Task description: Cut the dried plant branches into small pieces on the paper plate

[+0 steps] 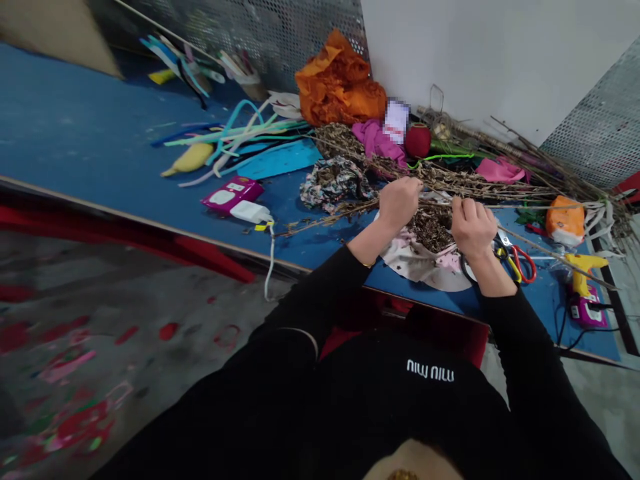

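My left hand (pixel 400 203) is closed, its fingers wrapped around thin dried plant stems. To its right, my right hand (pixel 473 227) is also closed on a dried stem, which runs out toward the lower right. Dried crumbled leaves (pixel 433 227) lie between and below both hands, on a pale piece of fabric (pixel 425 270) at the table's front edge. Behind the hands spreads a heap of long dried stems (pixel 465 183). Scissors with red handles (pixel 525 263) lie beside my right wrist, partly hidden. A patterned cloth bundle (pixel 335 183) is left of my left hand.
On the blue table (pixel 75 127) are a magenta power strip (pixel 233 193), pipe cleaners (pixel 235 137), orange crumpled paper (pixel 337 83), magenta cloth (pixel 380 143), a dark red ball of thread (pixel 418 141), an orange-and-white bundle (pixel 565 220) and a yellow glue gun (pixel 583 270). Scraps litter the floor.
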The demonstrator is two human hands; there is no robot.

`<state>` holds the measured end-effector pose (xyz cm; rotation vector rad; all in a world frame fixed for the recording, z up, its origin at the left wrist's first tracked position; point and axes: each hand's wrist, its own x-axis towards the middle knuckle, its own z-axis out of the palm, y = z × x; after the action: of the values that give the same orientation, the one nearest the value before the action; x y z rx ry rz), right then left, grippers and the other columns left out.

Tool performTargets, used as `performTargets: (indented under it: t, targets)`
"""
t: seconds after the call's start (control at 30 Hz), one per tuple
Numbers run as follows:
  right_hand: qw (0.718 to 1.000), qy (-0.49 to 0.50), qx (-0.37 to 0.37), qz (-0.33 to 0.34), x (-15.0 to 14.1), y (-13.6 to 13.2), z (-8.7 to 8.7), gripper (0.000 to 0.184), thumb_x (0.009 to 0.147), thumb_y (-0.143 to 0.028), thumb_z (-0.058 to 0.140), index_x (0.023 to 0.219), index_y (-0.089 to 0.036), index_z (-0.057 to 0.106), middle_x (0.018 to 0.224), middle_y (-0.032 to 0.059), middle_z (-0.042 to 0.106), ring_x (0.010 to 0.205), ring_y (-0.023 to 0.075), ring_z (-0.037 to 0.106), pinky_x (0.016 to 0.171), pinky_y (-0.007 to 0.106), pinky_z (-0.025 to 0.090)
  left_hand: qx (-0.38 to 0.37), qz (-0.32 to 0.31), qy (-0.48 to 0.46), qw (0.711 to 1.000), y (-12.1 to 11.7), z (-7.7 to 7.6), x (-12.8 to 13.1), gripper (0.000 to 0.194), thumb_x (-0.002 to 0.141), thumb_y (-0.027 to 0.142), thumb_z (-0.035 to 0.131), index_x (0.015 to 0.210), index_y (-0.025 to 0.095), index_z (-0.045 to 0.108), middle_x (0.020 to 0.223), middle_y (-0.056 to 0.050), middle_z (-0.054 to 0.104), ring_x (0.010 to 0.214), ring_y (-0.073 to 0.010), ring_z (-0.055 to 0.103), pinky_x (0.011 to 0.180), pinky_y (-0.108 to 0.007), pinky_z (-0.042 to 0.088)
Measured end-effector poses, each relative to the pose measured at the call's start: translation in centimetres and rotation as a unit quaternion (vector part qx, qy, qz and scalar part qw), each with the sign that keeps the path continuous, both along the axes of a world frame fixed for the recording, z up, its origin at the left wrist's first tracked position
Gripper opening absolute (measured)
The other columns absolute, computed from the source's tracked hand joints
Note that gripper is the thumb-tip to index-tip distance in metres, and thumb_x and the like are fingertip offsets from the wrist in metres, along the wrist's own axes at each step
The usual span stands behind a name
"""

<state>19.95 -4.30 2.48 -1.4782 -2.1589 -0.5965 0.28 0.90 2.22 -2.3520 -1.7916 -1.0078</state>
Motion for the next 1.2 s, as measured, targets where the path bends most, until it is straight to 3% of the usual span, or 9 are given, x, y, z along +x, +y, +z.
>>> performTargets:
  t: [0.17,0.3,0.43,0.63,0.73,0.87,1.03,1.2]
  targets:
    - [0.994,0.054,0.095,-0.004,1.8,2.1,-0.2,0.035,0.105,-0.032,0.038,0.106,-0.026,0.073,0.093,0.0091,0.066,0.086,0.0219,0.055,0.080,0.039,0.036,0.018,-0.051,-0.015,0.998,-0.2,0.8,-0.7,0.031,0.101,0.027,0.045,0.096,0.018,0.074,0.102,-0.011,0.079,0.095,-0.0246,0.071,0.079,-0.033,0.048]
    - [0.992,0.088,0.078,0.036,3.7,3.9,0.2,0.029,0.104,-0.035,0.047,0.101,-0.026,0.074,0.095,0.0058,0.067,0.091,0.0209,0.058,0.087,0.038,0.036,-0.012,-0.121,-0.030,0.992,-0.7,1.8,-1.4,0.029,0.096,0.026,0.052,0.090,0.017,0.078,0.098,-0.010,0.081,0.092,-0.0248,0.072,0.076,-0.032,0.047]
    - [0.988,0.108,0.084,0.068,4.3,4.6,-0.1,0.030,0.105,-0.039,0.047,0.098,-0.026,0.074,0.095,0.0044,0.069,0.093,0.0198,0.061,0.091,0.038,0.037,-0.075,-0.158,-0.118,0.978,-1.2,2.4,-1.5,0.030,0.092,0.027,0.055,0.084,0.016,0.081,0.079,-0.007,0.078,0.073,-0.0190,0.068,0.067,-0.028,0.043]
    - [0.987,0.088,0.120,0.057,4.0,4.0,-0.7,0.037,0.107,-0.040,0.040,0.102,-0.028,0.074,0.094,0.0053,0.070,0.092,0.0203,0.061,0.094,0.041,0.036,-0.144,-0.159,-0.246,0.945,-0.9,2.7,-1.3,0.029,0.085,0.029,0.058,0.077,0.012,0.079,0.060,-0.001,0.065,0.054,-0.0113,0.051,0.056,-0.025,0.035]
    - [0.990,0.087,0.097,0.048,4.2,4.0,-0.7,0.036,0.106,-0.039,0.040,0.105,-0.029,0.074,0.098,0.0063,0.070,0.095,0.0216,0.060,0.096,0.043,0.035,-0.179,-0.174,-0.238,0.939,-0.7,3.2,-1.6,0.027,0.082,0.029,0.059,0.076,0.012,0.079,0.054,0.001,0.059,0.049,-0.0095,0.044,0.054,-0.025,0.032]
    - [0.993,0.079,0.071,0.049,4.3,4.4,-0.5,0.035,0.107,-0.040,0.041,0.109,-0.029,0.074,0.101,0.0060,0.070,0.097,0.0213,0.060,0.099,0.043,0.035,-0.179,-0.188,-0.175,0.950,-0.7,3.4,-2.0,0.028,0.083,0.029,0.058,0.077,0.014,0.080,0.057,-0.001,0.064,0.054,-0.0122,0.051,0.058,-0.026,0.035]
    - [0.996,0.034,0.052,0.070,3.9,3.8,0.4,0.037,0.107,-0.042,0.040,0.123,-0.028,0.070,0.114,0.0079,0.071,0.113,0.0238,0.059,0.107,0.045,0.033,-0.168,-0.145,-0.120,0.968,-1.0,2.0,-2.1,0.030,0.088,0.027,0.051,0.077,0.017,0.076,0.080,-0.005,0.078,0.074,-0.0189,0.066,0.067,-0.029,0.040]
    - [0.995,0.038,0.034,0.082,4.1,3.2,1.2,0.040,0.105,-0.048,0.043,0.123,-0.025,0.070,0.118,0.0112,0.069,0.115,0.0274,0.058,0.106,0.047,0.034,-0.159,-0.096,-0.145,0.972,-0.8,1.2,-2.3,0.029,0.091,0.026,0.049,0.082,0.019,0.075,0.082,-0.005,0.080,0.078,-0.0204,0.069,0.073,-0.029,0.045]
